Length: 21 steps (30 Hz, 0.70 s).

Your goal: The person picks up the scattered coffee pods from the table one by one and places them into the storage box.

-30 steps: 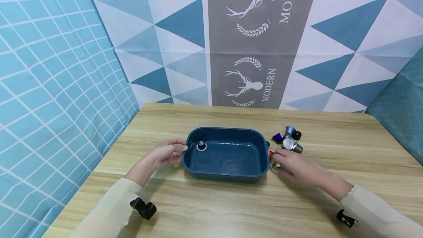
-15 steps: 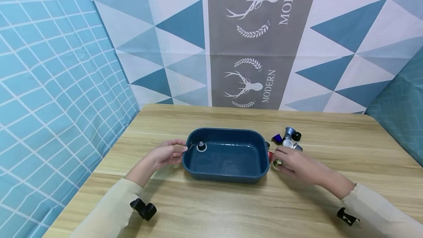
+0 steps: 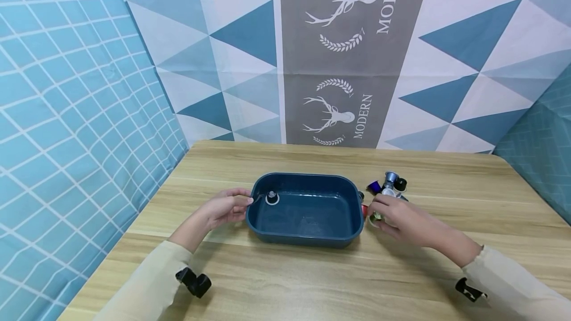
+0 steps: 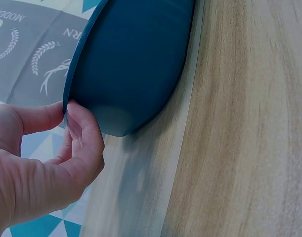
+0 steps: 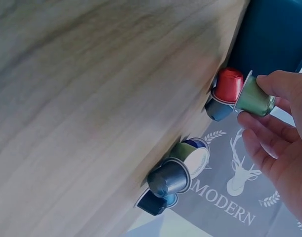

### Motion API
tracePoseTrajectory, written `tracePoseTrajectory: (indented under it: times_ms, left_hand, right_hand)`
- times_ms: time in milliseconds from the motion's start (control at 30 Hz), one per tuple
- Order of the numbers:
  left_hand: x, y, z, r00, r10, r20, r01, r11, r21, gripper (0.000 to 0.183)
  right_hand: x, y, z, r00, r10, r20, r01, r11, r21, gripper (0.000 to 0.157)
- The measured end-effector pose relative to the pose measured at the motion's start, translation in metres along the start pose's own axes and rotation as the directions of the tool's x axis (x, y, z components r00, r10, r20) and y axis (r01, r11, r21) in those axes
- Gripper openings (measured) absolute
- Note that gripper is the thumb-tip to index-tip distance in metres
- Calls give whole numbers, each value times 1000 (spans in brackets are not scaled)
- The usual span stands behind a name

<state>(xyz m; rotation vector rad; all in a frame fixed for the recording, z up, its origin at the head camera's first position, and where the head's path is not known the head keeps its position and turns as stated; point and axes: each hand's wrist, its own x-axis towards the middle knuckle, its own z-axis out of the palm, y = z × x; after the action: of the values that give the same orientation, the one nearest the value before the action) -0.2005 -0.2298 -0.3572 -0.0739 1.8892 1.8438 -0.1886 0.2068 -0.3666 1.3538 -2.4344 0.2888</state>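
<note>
My left hand point(image 3: 229, 207) pinches the left rim of a dark blue rectangular tub point(image 3: 308, 237), thumb on one side of the wall and fingers on the other in the left wrist view. Beyond the tub's right end, my right hand point(image 3: 401, 222) pinches a green coffee capsule point(image 5: 256, 97) between thumb and fingers. A red capsule point(image 5: 229, 85) stands right by the tub's wall, close to the green one, with a dark grey capsule point(image 5: 219, 109) beside it. Inside the tub, near its left end, sits one black capsule point(image 3: 272, 196) with a pale rim.
Behind my right hand lies a loose cluster of several capsules, among them a dark blue one point(image 3: 374, 187), a light blue one point(image 3: 390, 176) and a black one point(image 3: 400, 183). They rest on a wooden table point(image 3: 294, 281). A patterned cloth point(image 3: 241, 53) hangs along its back edge.
My right hand has shifted very slightly away from the tub with the green capsule. The left hand and the tub hold their place.
</note>
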Motion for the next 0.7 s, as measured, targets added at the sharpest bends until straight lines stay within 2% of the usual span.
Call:
tracePoseTrajectory:
  times_ms: [700]
  left_hand:
    - [0,0,0,1000,-4,-2,4,1000,-4,27]
  right_hand:
    - [8,-2,-11,1000,-5,4,5,1000,-7,27]
